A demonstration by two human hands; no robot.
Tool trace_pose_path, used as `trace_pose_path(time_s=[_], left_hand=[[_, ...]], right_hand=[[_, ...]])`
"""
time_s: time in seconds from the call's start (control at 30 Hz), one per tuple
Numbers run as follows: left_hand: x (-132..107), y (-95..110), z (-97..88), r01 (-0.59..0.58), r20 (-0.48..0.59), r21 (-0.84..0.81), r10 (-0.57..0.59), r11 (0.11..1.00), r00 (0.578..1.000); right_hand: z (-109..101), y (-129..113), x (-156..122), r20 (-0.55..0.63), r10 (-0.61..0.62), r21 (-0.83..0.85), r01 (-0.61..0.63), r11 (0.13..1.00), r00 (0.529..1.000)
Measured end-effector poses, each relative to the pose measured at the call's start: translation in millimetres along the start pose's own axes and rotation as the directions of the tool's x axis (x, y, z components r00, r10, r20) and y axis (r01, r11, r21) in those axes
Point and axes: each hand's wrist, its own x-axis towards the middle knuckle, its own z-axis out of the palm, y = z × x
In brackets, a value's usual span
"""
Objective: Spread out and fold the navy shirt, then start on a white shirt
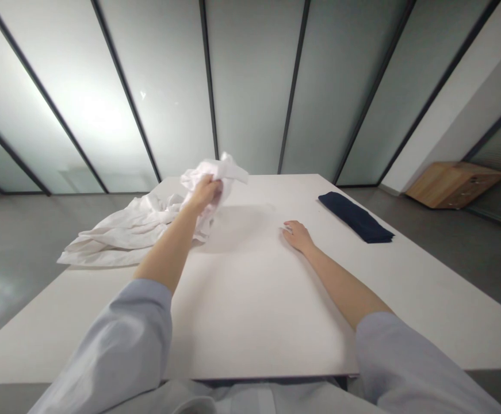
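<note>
My left hand [207, 191] is closed on a bunched part of a white cloth garment [125, 229], lifting that part above the table. The rest of the garment lies crumpled on the left side of the white table [250, 310] and reaches past its left edge. What kind of garment it is, I cannot tell. Over the middle of the tabletop, my right hand [297, 236] holds nothing, its fingers loosely apart. A folded dark navy cloth [356, 217] rests flat to the right of that hand, apart from it.
Behind the table's far edge stands a frosted glass partition [250, 86] with dark frames. A wooden cabinet [452, 184] is on the grey floor at the far right, near a white pillar [448, 109].
</note>
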Motion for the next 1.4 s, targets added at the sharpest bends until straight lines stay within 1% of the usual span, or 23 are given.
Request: trace_pose_path(time_s=[0.03,0.07,0.13,0.2,0.27,0.37,0.43,0.47,0.5,0.53,0.6,0.67,0.7,0.73,0.8,0.87,0.97,1.03,1.13,1.2,1.27,1.33,1.4], left_hand=[[-10,2,22.6,-0.108,0.173,0.077,0.093,0.991,0.980],[-23,3,43.4,-0.207,0.291,0.150,0.157,0.967,0.944],[-54,-2,76.7,-0.307,0.418,0.305,0.163,0.901,0.894],[-83,-11,97.6,-0.329,0.483,0.430,0.094,0.841,0.871],[-105,-20,107.2,-0.320,0.505,0.506,0.026,0.801,0.863],[-122,-27,108.0,-0.306,0.513,0.560,-0.032,0.770,0.858],[-124,-28,104.8,-0.310,0.522,0.558,-0.036,0.770,0.852],[-124,-27,103.1,-0.314,0.527,0.551,-0.031,0.773,0.849],[-124,-27,101.6,-0.317,0.530,0.545,-0.026,0.776,0.848],[-124,-27,100.4,-0.321,0.532,0.538,-0.019,0.779,0.846],[-125,-27,99.2,-0.328,0.533,0.526,-0.003,0.785,0.846],[-125,-28,99.2,-0.330,0.523,0.515,0.015,0.791,0.852],[-124,-29,99.5,-0.328,0.514,0.511,0.023,0.794,0.857],[-124,-29,99.7,-0.322,0.502,0.510,0.027,0.798,0.864],[-122,-30,99.5,-0.289,0.463,0.518,0.021,0.805,0.886],[-120,-29,97.6,-0.224,0.385,0.556,-0.009,0.801,0.923],[-117,-28,92.1,-0.083,0.208,0.636,-0.066,0.767,0.976],[-116,-27,88.8,-0.026,0.158,0.641,-0.099,0.767,0.982],[-117,-25,88.4,-0.070,0.238,0.560,-0.079,0.826,0.968],[-121,-24,91.8,-0.165,0.319,0.499,-0.004,0.851,0.948],[-125,-23,96.9,-0.258,0.401,0.481,0.051,0.838,0.915],[-126,-23,101.8,-0.296,0.459,0.492,0.045,0.819,0.887],[-124,-24,104.5,-0.258,0.446,0.483,0.019,0.837,0.895]], right_hand=[[1,3,2,-0.072,0.026,0.027,-0.025,0.999,0.997],[1,6,4,-0.149,0.062,0.053,-0.055,0.997,0.987],[1,13,8,-0.295,0.154,0.106,-0.128,0.986,0.943],[2,22,13,-0.415,0.234,0.166,-0.180,0.970,0.879],[2,30,17,-0.520,0.269,0.225,-0.174,0.959,0.810],[1,39,19,-0.649,0.267,0.265,-0.117,0.957,0.712],[-2,41,18,-0.700,0.233,0.237,-0.088,0.967,0.675],[-4,40,17,-0.710,0.205,0.208,-0.076,0.975,0.674],[-6,39,15,-0.705,0.170,0.171,-0.067,0.983,0.688],[-9,36,13,-0.681,0.133,0.129,-0.061,0.990,0.720],[-12,27,9,-0.559,0.068,0.037,-0.057,0.998,0.826],[-14,16,4,-0.322,0.038,-0.059,-0.060,0.996,0.946],[-15,11,2,-0.185,0.037,-0.106,-0.058,0.993,0.982],[-15,7,0,-0.065,0.046,-0.149,-0.055,0.987,0.997],[-18,0,-3,0.074,0.068,-0.220,-0.051,0.974,0.995],[-21,-4,-5,0.102,0.053,-0.255,-0.025,0.967,0.993],[-23,-12,-8,0.143,-0.073,-0.198,0.101,0.975,0.987],[-22,-21,-10,0.184,-0.167,-0.109,0.189,0.976,0.969],[-17,-35,-13,0.225,-0.302,0.026,0.304,0.952,0.926],[-14,-42,-15,0.224,-0.402,0.107,0.388,0.915,0.888],[-12,-46,-16,0.198,-0.474,0.157,0.449,0.880,0.858],[-11,-45,-17,0.178,-0.501,0.170,0.475,0.864,0.847],[-11,-43,-16,0.181,-0.489,0.167,0.463,0.871,0.853]])
